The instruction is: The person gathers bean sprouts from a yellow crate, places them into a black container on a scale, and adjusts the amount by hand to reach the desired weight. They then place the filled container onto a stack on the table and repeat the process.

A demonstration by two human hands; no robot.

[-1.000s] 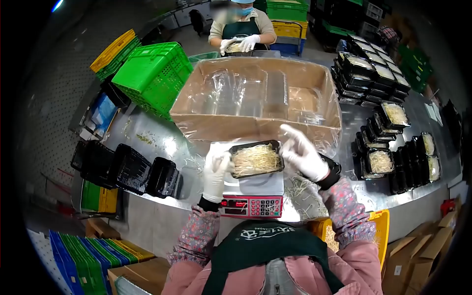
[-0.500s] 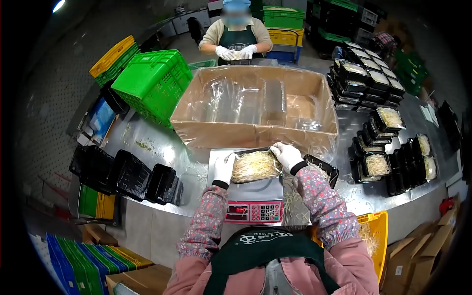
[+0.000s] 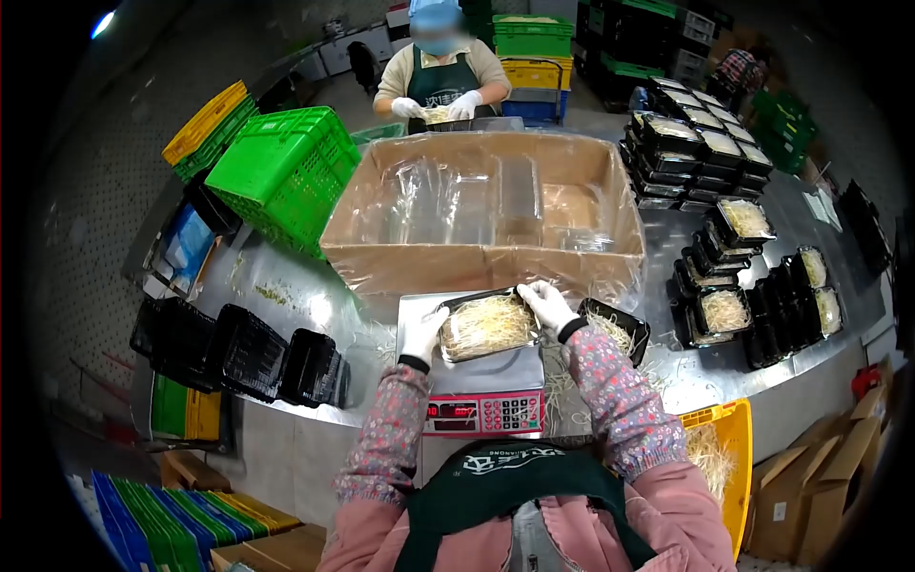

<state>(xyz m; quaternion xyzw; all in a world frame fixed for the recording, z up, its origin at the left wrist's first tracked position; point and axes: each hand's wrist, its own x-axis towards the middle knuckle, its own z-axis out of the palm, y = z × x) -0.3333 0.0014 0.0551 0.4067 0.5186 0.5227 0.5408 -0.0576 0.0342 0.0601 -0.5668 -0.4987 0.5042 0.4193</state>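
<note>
A black tray of pale sprouts (image 3: 489,326) is over the steel plate of a scale (image 3: 484,412) with a red keypad panel. My left hand (image 3: 422,336), in a white glove, grips the tray's left edge. At its upper right corner, my right hand (image 3: 550,307), also gloved, has its fingers closed on the rim. A second black tray with sprouts (image 3: 615,331) lies just right of my right hand, partly behind the sleeve. Loose sprouts are scattered beside the scale.
A large cardboard box (image 3: 481,262) with clear plastic lids stands ahead. Empty black trays (image 3: 250,353) are at left, near a green crate (image 3: 286,176). Filled trays (image 3: 701,143) are stacked at right. A yellow crate (image 3: 736,467) is low right. A co-worker (image 3: 443,81) handles sprouts across the table.
Both my hands were apart from the tray's edges a second ago; they have come in and closed on it. The view has shifted slightly.
</note>
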